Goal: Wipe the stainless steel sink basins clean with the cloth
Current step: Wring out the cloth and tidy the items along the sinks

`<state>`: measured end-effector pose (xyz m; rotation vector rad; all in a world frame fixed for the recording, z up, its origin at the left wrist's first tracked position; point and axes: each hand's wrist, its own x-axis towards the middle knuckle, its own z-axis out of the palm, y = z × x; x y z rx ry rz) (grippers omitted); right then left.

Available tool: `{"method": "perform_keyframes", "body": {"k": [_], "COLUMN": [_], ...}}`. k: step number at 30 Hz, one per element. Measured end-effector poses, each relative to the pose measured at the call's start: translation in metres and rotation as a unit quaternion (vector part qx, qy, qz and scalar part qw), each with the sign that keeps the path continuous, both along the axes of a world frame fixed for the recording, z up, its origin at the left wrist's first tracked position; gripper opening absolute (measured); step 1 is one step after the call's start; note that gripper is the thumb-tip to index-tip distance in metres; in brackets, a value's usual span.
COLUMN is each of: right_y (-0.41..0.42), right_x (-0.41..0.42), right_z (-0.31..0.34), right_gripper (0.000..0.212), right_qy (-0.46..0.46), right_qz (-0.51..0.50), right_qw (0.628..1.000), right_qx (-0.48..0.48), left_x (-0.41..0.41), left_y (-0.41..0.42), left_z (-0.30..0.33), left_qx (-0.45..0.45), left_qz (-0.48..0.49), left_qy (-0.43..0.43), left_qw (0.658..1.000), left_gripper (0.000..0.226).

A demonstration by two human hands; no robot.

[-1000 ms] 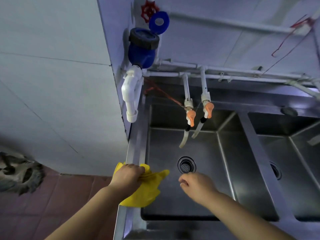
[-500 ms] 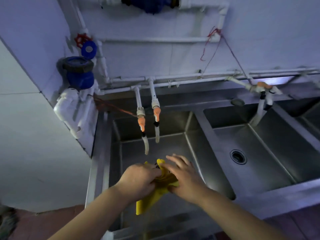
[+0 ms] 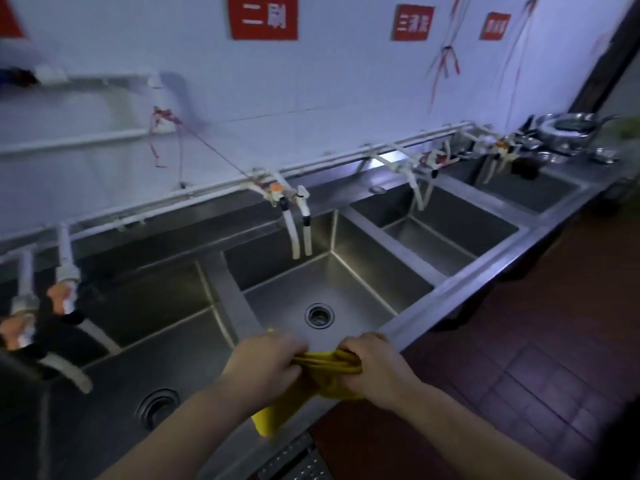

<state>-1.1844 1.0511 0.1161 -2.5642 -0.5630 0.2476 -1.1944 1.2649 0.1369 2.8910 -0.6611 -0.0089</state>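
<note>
Hands meet over the near rim of the sink unit: the left hand (image 3: 265, 362) has its fingers curled round one end of a bunched yellow cloth (image 3: 325, 362), and the right hand (image 3: 375, 363) grips the other end, so a short roll of fabric stretches between the two fists. A loose tail of the cloth hangs below the left hand, over the front edge.

Just beyond the knuckles lies a stainless steel sink basin (image 3: 346, 292) with a round drain (image 3: 319, 315) in its floor. A pair of white hose taps (image 3: 299, 233) with orange valve handles hangs over its back wall. To the left, across a steel divider, is a second steel basin (image 3: 162, 348) with its own round drain (image 3: 157, 407) and two blurred orange-handled taps (image 3: 41, 317) at the frame's edge. To the right, a third basin (image 3: 446, 233) and a fourth basin (image 3: 526, 192) continue along the same unit.

White pipes (image 3: 79, 140) run along the pale tiled wall, which carries red signs (image 3: 263, 16) with white characters. Metal bowls and pans (image 3: 568, 129) sit at the far right end. Dark red floor tiles (image 3: 540, 358) lie to the right.
</note>
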Motion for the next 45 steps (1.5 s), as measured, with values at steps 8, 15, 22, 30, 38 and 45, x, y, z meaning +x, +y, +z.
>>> {"method": "perform_keyframes", "body": {"k": [8,15,22,30,38,45], "right_y": [-0.165,-0.283,-0.392,-0.506,-0.650,-0.787], "right_x": [0.019,0.071,0.162,0.234,0.311,0.377], "right_z": [0.025,0.031,0.053,0.066,0.050,0.065], "right_gripper": [0.024,0.004,0.007,0.027,0.024,0.008], "right_qy": [-0.028,-0.014,0.001,0.011,0.023,0.015], "right_qz": [-0.144,-0.203,-0.273,-0.328,-0.317,-0.274], "right_qw": [0.989,0.976,0.955,0.940,0.944,0.958], "right_qx": [0.016,-0.072,-0.116,-0.097,-0.087,-0.078], "left_x": [0.058,0.143,0.260,0.365,0.442,0.485], "left_y": [-0.160,-0.268,-0.364,-0.482,-0.614,-0.737], "left_z": [-0.005,-0.037,-0.052,-0.026,-0.023,-0.006], "left_qx": [-0.023,-0.044,-0.066,-0.101,-0.068,-0.092], "left_qz": [-0.051,-0.108,-0.139,-0.161,-0.163,-0.108], "left_qy": [0.033,0.107,0.126,0.111,0.113,0.100], "left_qw": [0.998,0.987,0.980,0.976,0.978,0.985], "left_gripper": [0.015,0.022,0.005,0.013,0.023,0.008]}}
